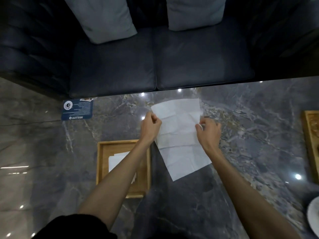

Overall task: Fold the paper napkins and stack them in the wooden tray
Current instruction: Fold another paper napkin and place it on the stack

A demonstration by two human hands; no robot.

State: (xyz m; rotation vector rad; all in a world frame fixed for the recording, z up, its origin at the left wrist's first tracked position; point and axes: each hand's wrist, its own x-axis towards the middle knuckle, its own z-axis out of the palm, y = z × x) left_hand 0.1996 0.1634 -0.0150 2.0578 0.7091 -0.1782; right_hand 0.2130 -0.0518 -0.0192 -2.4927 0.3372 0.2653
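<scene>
I'm looking down on a glossy dark marble table, with a dark sofa and two pale cushions beyond it (lights glint off the stone). A blue card lies at the table's far edge. At the right border a wooden item and a white dish are cut off. The left forearm hides part of the wooden tray and the folded napkins inside it. The napkin is spread open just right of the tray. The left hand pinches its left edge, and the right hand pinches its right edge.
</scene>
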